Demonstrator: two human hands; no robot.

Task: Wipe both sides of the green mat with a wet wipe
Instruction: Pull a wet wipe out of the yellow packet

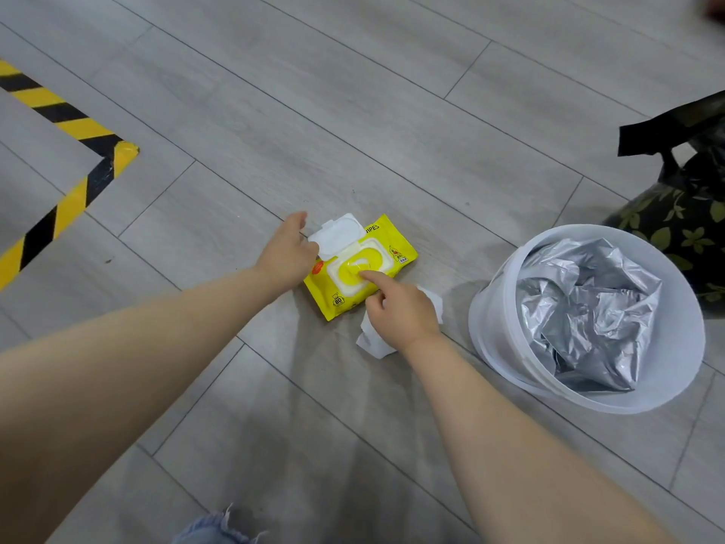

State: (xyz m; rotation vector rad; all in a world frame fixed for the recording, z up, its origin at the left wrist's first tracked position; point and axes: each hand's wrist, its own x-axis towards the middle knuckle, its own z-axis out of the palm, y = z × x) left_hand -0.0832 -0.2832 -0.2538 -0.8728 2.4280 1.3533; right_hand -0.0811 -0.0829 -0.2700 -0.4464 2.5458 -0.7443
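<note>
Curled round a white wet wipe [370,339], the right hand [404,314] has its index finger pressed on the opening of the yellow wipes pack [396,239]. Just left of it, the left hand [288,255] is held at the pack's raised white lid [337,233], fingers relaxed. No green mat is seen. Right of the grip, a white bin [494,327] is seen.

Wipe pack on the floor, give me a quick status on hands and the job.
Left hand at open lid. Right hand holds white wipe, index finger on yellow wipe pack. Green mat not in view. White bin beside right.
</note>
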